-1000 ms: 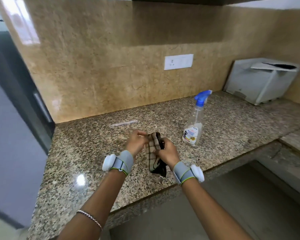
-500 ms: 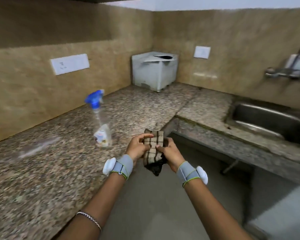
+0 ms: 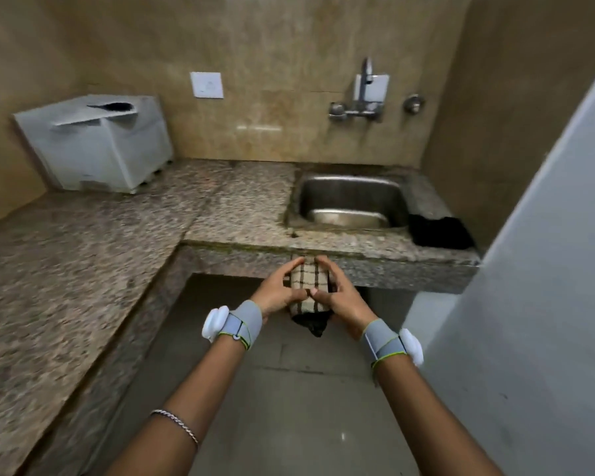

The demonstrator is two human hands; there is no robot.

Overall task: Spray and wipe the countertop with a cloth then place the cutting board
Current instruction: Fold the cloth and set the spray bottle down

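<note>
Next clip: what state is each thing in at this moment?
Cloth: folded, held in the air.
Left hand: grips the cloth.
Right hand: grips the cloth.
Tap: no stream visible.
White box: top torn open.

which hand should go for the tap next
Right, probably. Both hands hold the checked cloth, but the right hand sits almost in line with the tap and sink, while the left hand is further toward the countertop corner.
</note>
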